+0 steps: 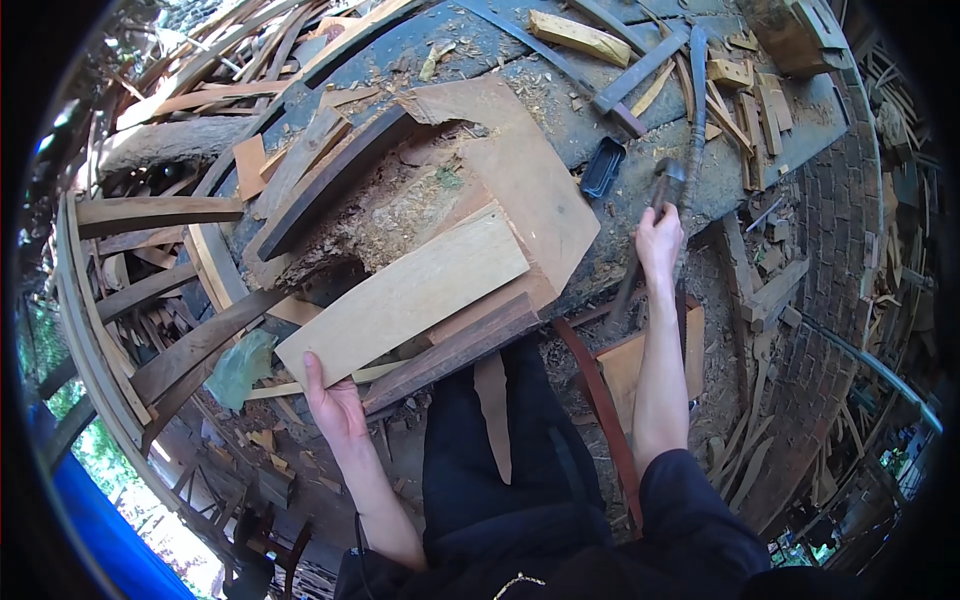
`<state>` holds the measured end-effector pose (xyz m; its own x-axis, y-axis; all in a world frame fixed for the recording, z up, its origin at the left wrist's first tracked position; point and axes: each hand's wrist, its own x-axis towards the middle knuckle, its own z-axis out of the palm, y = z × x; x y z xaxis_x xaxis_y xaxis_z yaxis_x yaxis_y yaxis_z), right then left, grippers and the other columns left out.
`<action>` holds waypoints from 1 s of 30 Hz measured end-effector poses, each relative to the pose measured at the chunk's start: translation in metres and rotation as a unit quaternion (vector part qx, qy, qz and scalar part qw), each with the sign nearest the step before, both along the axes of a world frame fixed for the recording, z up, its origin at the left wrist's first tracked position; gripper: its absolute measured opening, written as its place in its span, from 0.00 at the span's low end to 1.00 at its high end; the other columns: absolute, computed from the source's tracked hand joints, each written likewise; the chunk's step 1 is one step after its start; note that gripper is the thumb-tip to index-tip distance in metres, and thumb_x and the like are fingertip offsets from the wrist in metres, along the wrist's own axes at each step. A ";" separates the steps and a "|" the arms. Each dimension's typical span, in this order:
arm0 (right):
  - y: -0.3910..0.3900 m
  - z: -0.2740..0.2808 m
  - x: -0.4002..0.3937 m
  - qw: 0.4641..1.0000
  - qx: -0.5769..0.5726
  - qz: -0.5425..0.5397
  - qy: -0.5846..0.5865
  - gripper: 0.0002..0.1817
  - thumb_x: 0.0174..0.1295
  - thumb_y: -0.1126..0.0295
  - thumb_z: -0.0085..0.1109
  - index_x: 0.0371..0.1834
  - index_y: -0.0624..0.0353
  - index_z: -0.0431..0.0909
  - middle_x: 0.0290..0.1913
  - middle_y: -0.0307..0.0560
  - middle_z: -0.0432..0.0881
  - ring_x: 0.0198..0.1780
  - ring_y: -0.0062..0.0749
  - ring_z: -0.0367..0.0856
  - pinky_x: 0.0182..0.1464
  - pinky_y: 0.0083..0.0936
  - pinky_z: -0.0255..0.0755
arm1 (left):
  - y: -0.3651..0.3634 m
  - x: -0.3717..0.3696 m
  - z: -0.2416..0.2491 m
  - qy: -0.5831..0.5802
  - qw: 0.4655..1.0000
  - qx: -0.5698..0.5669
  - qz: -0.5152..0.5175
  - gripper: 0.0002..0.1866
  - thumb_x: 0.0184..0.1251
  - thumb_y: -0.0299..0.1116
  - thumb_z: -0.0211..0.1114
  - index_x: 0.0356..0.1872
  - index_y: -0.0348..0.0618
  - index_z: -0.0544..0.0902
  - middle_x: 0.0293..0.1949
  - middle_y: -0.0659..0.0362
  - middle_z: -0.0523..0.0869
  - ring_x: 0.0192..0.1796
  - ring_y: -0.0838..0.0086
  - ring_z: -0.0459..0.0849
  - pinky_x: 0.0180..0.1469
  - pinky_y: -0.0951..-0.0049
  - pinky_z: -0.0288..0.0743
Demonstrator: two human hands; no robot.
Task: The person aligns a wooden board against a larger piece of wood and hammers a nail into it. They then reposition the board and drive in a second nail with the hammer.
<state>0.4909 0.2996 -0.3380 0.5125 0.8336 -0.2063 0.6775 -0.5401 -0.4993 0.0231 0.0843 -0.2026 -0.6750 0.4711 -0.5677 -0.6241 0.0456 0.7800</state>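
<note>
A pale, slightly curved board (410, 285) lies slanted over a larger wooden slab. My left hand (338, 408) grips its lower left end, thumb on the top face and fingers underneath. Off to the right, my right hand (658, 240) is wrapped around a hand tool (670, 172) with a dark metal head; its blurred handle runs down past the wrist. Beneath the board, the brown slab (530, 180) has a rough, hollowed middle. A dark wood strip (455, 350) lies along the board's near side, and another dark beam (335, 185) on its far side.
A small black tray (603, 168) sits on the blue-grey worktop (455, 40). Wood blocks (765, 110), a yellowish offcut (580, 37) and shavings lie behind. Curved timbers (200, 345) and a green plastic bag (243, 368) are at left. A reddish bar (600, 410) stands by my legs.
</note>
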 end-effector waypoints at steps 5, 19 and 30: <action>-0.030 0.127 -0.068 0.961 0.136 0.058 0.234 0.17 0.82 0.67 0.55 0.65 0.67 0.77 0.37 0.48 0.86 0.33 0.24 0.83 0.34 0.33 0.79 | -0.002 -0.003 -0.004 -0.007 1.000 0.000 -0.003 0.31 0.80 0.37 0.70 0.75 0.34 0.70 0.70 0.50 0.82 0.71 0.64 0.81 0.75 0.60 0.77; -0.036 0.183 -0.138 0.893 0.144 0.427 0.018 0.21 0.67 0.76 0.69 0.64 0.59 0.82 0.39 0.50 0.83 0.36 0.48 0.86 0.37 0.39 0.79 | 0.006 -0.001 -0.002 -0.003 1.000 0.001 -0.015 0.31 0.82 0.35 0.67 0.77 0.33 0.68 0.71 0.47 0.80 0.71 0.61 0.81 0.75 0.57 0.79; -0.045 0.169 -0.138 0.896 0.187 0.403 0.012 0.21 0.65 0.78 0.70 0.63 0.64 0.82 0.38 0.53 0.83 0.35 0.50 0.86 0.36 0.40 0.79 | 0.007 -0.002 0.000 0.031 0.999 0.001 -0.031 0.30 0.81 0.37 0.68 0.75 0.34 0.70 0.69 0.50 0.81 0.70 0.64 0.82 0.74 0.60 0.79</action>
